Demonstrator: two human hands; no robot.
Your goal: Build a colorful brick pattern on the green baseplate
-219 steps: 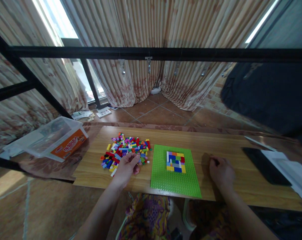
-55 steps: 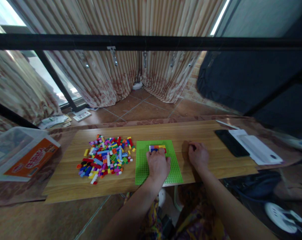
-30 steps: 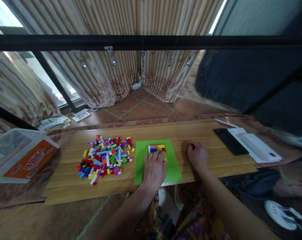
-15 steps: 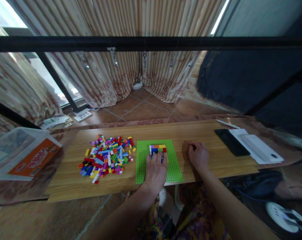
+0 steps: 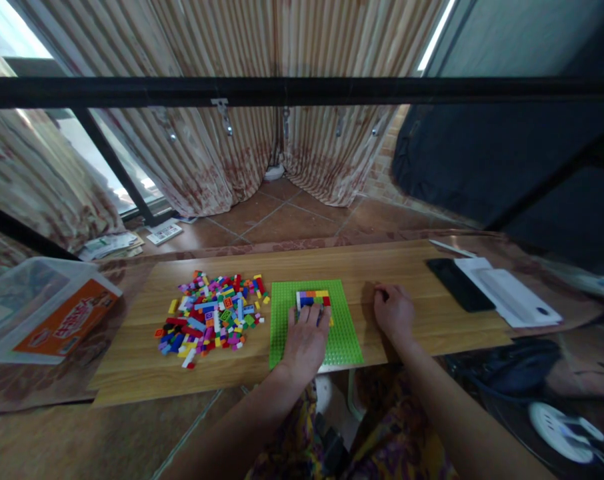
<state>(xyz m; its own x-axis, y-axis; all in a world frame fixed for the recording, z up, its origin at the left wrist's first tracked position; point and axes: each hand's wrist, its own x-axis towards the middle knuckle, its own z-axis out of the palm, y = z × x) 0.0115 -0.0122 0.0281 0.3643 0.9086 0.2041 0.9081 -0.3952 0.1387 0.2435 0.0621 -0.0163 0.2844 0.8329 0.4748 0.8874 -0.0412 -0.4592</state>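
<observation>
My left hand [image 5: 307, 340] lies over the low build of coloured bricks [image 5: 313, 295] on the green baseplate [image 5: 347, 340]. Its fingers are stretched forward and a little apart, with the tips on the bricks, hiding the build's near part. White, purple, orange, yellow, blue and red bricks show beyond the fingertips. On the wooden table to the right of the baseplate rests my right hand [image 5: 396, 313], fingers curled in loosely, with nothing visible in them. Left of the baseplate spreads a loose pile of mixed bricks [image 5: 209, 320].
A clear plastic tub [image 5: 57, 320] with an orange label stands at the far left. On the table's right side lie a dark phone-like slab [image 5: 459, 285] and a white flat object [image 5: 507, 293]. A black bar [image 5: 292, 92] crosses the view above the table [image 5: 397, 260].
The whole view has shifted slightly. My left hand stays over the brick build with little visible movement, and my right hand still rests on the table.
</observation>
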